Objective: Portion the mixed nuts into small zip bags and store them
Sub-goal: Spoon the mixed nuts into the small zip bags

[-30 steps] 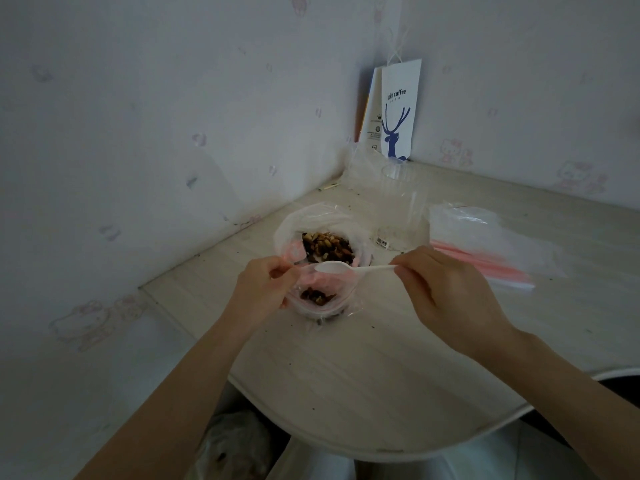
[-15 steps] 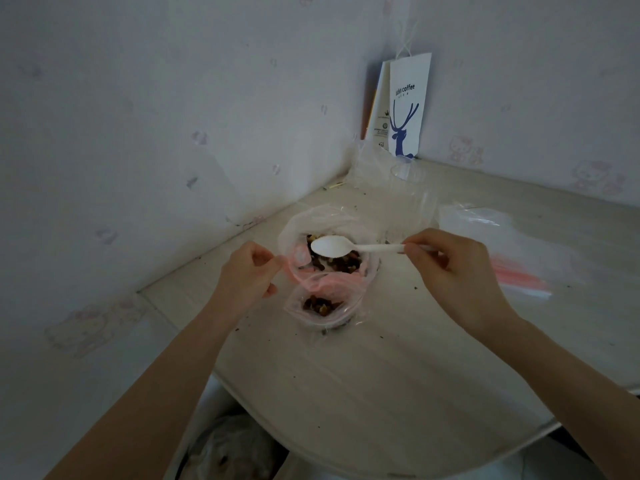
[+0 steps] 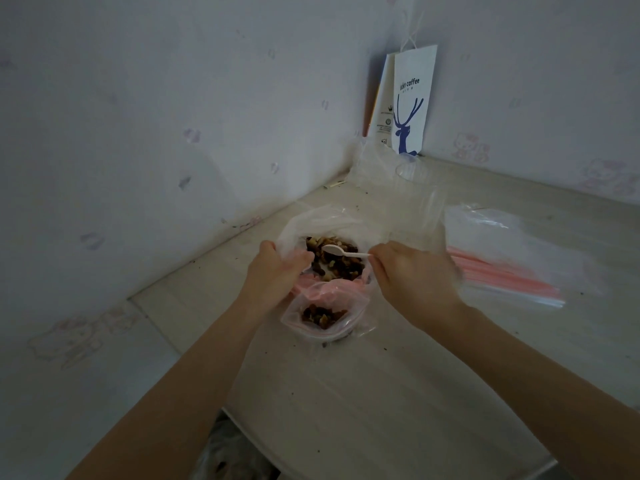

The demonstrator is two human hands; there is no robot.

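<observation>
The right hand (image 3: 415, 277), pinching the spoon (image 3: 336, 250), has returned to the mixed nuts (image 3: 343, 266). The left hand (image 3: 277, 273) grips the zip bag (image 3: 323, 315) open, probably for another scoop.

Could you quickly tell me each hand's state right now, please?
Left hand: closed, gripping the small zip bag by its mouth.
Right hand: closed, pinching the white spoon.

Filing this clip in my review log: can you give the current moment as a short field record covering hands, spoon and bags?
left hand: grips the small zip bag at its pink rim
right hand: holds the white spoon by its handle
spoon position: bowl over the mixed nuts in the large clear bag
small zip bag: open, some nuts inside
spare zip bags: stacked on the table, right side
</observation>
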